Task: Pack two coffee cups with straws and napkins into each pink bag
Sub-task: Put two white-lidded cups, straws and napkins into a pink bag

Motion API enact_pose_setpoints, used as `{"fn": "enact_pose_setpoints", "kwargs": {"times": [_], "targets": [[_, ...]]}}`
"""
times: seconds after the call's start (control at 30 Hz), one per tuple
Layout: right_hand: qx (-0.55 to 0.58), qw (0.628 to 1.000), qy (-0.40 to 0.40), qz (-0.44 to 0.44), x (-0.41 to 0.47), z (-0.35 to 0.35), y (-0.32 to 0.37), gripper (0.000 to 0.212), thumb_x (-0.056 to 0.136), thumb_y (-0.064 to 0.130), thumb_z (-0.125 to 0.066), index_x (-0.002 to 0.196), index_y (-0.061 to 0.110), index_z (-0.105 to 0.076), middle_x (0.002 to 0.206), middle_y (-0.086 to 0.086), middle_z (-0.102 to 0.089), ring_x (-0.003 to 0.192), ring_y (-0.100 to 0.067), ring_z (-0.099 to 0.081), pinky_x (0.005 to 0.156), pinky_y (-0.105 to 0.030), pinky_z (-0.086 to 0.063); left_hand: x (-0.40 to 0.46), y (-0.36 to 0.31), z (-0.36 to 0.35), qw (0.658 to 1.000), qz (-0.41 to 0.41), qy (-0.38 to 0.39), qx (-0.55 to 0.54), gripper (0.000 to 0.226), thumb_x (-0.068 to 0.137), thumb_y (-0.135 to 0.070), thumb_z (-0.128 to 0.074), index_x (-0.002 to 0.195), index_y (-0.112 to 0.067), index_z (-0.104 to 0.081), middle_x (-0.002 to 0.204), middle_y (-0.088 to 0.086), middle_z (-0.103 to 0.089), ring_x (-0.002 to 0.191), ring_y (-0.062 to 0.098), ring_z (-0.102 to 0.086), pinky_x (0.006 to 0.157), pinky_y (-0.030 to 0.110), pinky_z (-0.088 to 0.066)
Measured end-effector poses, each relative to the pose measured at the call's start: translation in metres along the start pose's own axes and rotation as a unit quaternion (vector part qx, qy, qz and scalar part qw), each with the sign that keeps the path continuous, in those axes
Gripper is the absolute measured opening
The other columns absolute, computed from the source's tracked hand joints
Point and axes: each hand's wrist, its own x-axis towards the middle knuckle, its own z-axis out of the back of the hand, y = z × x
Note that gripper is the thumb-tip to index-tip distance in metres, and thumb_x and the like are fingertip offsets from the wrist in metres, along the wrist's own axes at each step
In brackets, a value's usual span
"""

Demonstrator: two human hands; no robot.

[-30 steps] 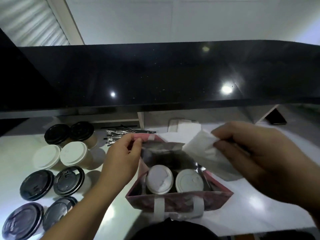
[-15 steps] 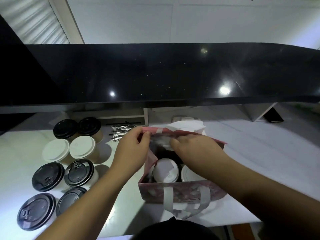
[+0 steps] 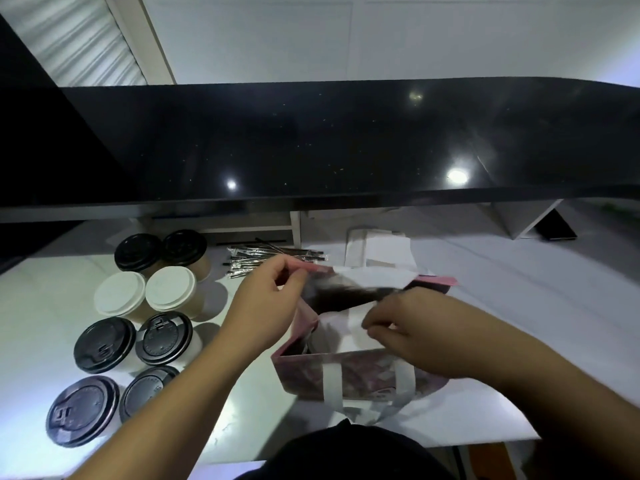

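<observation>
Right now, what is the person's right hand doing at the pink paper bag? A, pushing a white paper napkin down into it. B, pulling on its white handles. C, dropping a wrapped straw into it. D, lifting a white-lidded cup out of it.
A: the right hand pinches a white paper napkin inside the open top of the pink paper bag, while the left hand holds the bag's far rim.

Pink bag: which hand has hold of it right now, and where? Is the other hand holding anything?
Left hand pinches the pink bag at its far top rim. Right hand pinches a white napkin inside the bag's mouth.
</observation>
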Motion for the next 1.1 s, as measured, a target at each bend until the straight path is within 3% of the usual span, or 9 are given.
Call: {"fn": "enact_pose_setpoints", "kwargs": {"times": [0.13,0.23,0.33,0.43,0.5,0.73,0.83,1.0,1.1], "targets": [[0.084,0.981,-0.175,-0.006,-0.061,-0.006,-0.022,0.019,0.098,0.043,-0.053,0.099,0.038,-0.072,0.093,0.036,-0.062,0.089,0.01,-0.058,0.073,-0.008,-0.043,-0.018,0.002,0.007,1.0,0.012,-0.004,-0.015,0.021,0.097,-0.027,-0.069,0.109,-0.045,-0.067,0.11,-0.032,-0.068,0.107,-0.015,-0.06,0.081,0.014,-0.048],[0.152,0.944,-0.288,-0.054,-0.091,-0.028,-0.045,0.008,0.097,0.041,-0.061,0.098,0.039,-0.068,0.097,0.024,-0.067,0.088,-0.004,-0.063,0.074,-0.012,-0.046,-0.038,0.011,0.015,0.999,0.043,-0.009,-0.028,0.027,0.094,-0.031,-0.075,0.111,-0.044,-0.06,0.114,-0.03,-0.066,0.109,-0.014,-0.06,0.079,0.014,-0.048],[0.245,0.928,-0.256,-0.117,-0.103,-0.054,-0.066,0.033,0.083,0.053,-0.065,0.115,0.044,-0.064,0.117,0.023,-0.065,0.103,-0.006,-0.064,0.086,-0.014,-0.047,-0.054,0.026,0.026,0.994,0.049,0.057,-0.084,0.02,0.089,-0.038,-0.076,0.105,-0.029,-0.068,0.11,-0.01,-0.074,0.103,0.01,-0.069,0.084,0.029,-0.054],[0.294,0.933,-0.18,-0.108,-0.097,-0.067,-0.073,0.044,0.086,0.048,-0.071,0.127,0.052,-0.057,0.134,0.023,-0.059,0.117,-0.005,-0.061,0.094,-0.021,-0.048,-0.067,0.034,0.031,0.975,0.032,0.209,-0.061,0.043,0.087,-0.039,-0.073,0.129,-0.029,-0.067,0.126,0.0,-0.071,0.116,0.021,-0.068,0.099,0.044,-0.053],[0.3,0.938,-0.152,-0.085,-0.087,-0.067,-0.073,0.051,0.082,0.049,-0.071,0.13,0.054,-0.054,0.137,0.026,-0.056,0.121,-0.002,-0.058,0.096,-0.016,-0.046,-0.07,0.037,0.029,0.971,0.022,0.239,-0.016,0.055,0.088,-0.036,-0.073,0.141,-0.035,-0.059,0.138,-0.005,-0.066,0.125,0.02,-0.065,0.106,0.049,-0.049],[0.371,0.914,-0.145,-0.074,-0.061,-0.077,-0.079,0.055,0.093,0.004,-0.062,0.129,0.045,-0.065,0.135,0.028,-0.061,0.128,0.003,-0.055,0.103,-0.026,-0.045,-0.056,0.03,0.008,0.978,0.028,0.195,-0.063,0.054,0.091,-0.01,-0.054,0.131,-0.044,-0.069,0.132,-0.007,-0.072,0.125,0.015,-0.065,0.107,0.048,-0.05],[0.481,0.861,-0.142,-0.083,-0.054,-0.081,-0.08,0.032,0.102,0.014,-0.061,0.121,0.036,-0.074,0.123,0.013,-0.073,0.116,-0.008,-0.067,0.095,-0.026,-0.056,-0.051,0.034,0.002,0.98,0.058,0.159,-0.105,0.042,0.092,-0.017,-0.059,0.122,-0.042,-0.072,0.119,0.001,-0.077,0.113,0.025,-0.071,0.103,0.051,-0.053],[0.536,0.812,-0.17,-0.155,-0.043,-0.085,-0.082,0.021,0.095,0.031,-0.068,0.11,0.046,-0.072,0.109,0.007,-0.078,0.1,-0.014,-0.075,0.093,-0.046,-0.058,-0.045,0.038,-0.003,0.98,0.083,0.085,-0.158,0.038,0.092,0.0,-0.072,0.107,-0.034,-0.065,0.115,0.007,-0.073,0.098,0.022,-0.075,0.084,0.033,-0.061],[0.53,0.806,-0.189,-0.184,-0.038,-0.081,-0.088,0.052,0.068,0.064,-0.081,0.111,0.051,-0.054,0.102,0.013,-0.077,0.09,-0.014,-0.076,0.08,-0.042,-0.062,-0.042,0.04,0.0,0.984,0.088,0.079,-0.132,0.054,0.091,-0.005,-0.076,0.119,-0.048,-0.057,0.117,-0.006,-0.066,0.093,0.018,-0.075,0.081,0.034,-0.06]]}}
